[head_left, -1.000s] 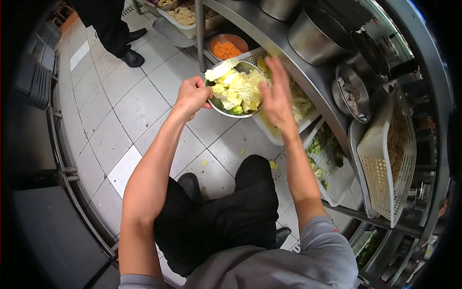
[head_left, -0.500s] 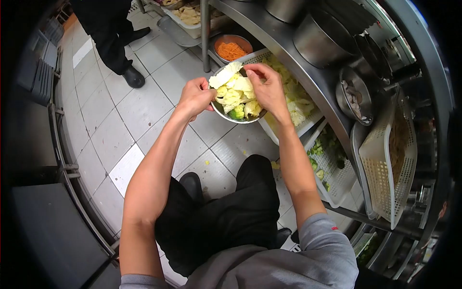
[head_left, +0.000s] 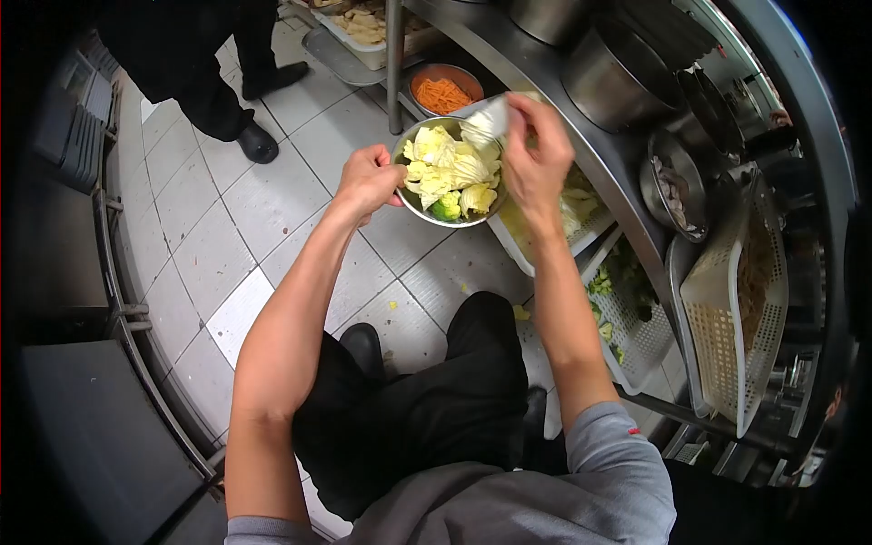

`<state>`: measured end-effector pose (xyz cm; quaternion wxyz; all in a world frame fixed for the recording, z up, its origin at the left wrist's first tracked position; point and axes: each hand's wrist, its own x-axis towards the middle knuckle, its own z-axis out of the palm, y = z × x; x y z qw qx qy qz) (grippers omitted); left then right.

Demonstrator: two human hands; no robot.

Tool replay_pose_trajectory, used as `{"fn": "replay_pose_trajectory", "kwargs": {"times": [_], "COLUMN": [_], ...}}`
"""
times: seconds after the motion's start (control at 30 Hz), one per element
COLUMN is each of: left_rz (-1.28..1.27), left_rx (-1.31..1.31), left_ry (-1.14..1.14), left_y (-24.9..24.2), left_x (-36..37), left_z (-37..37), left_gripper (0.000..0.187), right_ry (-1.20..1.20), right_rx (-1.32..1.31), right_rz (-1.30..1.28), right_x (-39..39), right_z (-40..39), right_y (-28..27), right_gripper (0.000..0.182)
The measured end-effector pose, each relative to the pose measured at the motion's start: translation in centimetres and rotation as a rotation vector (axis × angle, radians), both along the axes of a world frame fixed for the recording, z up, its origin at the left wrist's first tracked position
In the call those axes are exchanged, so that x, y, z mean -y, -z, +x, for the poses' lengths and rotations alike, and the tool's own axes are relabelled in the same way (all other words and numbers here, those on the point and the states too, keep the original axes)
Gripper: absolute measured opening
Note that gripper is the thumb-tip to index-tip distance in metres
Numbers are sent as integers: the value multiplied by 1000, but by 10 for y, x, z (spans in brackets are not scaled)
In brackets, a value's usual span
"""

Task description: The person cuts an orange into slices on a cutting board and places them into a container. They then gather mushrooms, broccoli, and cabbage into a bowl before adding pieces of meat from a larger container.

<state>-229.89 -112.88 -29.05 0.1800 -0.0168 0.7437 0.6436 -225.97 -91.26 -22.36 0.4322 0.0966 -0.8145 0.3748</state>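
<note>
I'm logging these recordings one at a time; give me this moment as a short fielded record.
Left hand: grips the rim of a metal bowl
Right hand: pinches a pale leaf piece, blurred, at the bowl's far right side
Bowl contents: yellowish leaf pieces, a broccoli floret
Beyond bowl: orange shreds in another bowl
Lower right: perforated basket with broccoli
On metal table: large pot
Other person: dark trousers, upper left
</note>
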Motion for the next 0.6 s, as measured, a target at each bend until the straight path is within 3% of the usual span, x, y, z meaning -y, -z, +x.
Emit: {"fn": "replay_pose_trajectory", "kwargs": {"times": [0.03,0.13,0.23,0.33,0.4,0.5,0.6], "left_rz": [8,2,-12,-4,57,28,38], "left_rx": [-3,-17,-24,-25,-39,-51,-29], "left_ry": [-18,-56,-82,-110,-137,-80,-74], "left_y": [0,-1,4,4,3,-6,-6], "left_x": [2,12,16,13,6,2,6], "left_z": [-1,-5,-7,-8,-7,-3,-1], "left_gripper": [21,22,23,24,25,24,24], "right_ry": [52,158,297,129,-2,-69,-147], "right_rx": [-69,216,395,270,252,350,347], "right_rz": [112,148,426,207,197,353,146], "right_x": [-10,-51,-72,-26,5,30,24], "right_z": [10,33,42,48,39,33,18], "right_y": [-2,33,68,43,30,28,33], "right_gripper": [20,24,26,34,41,36,29]}}
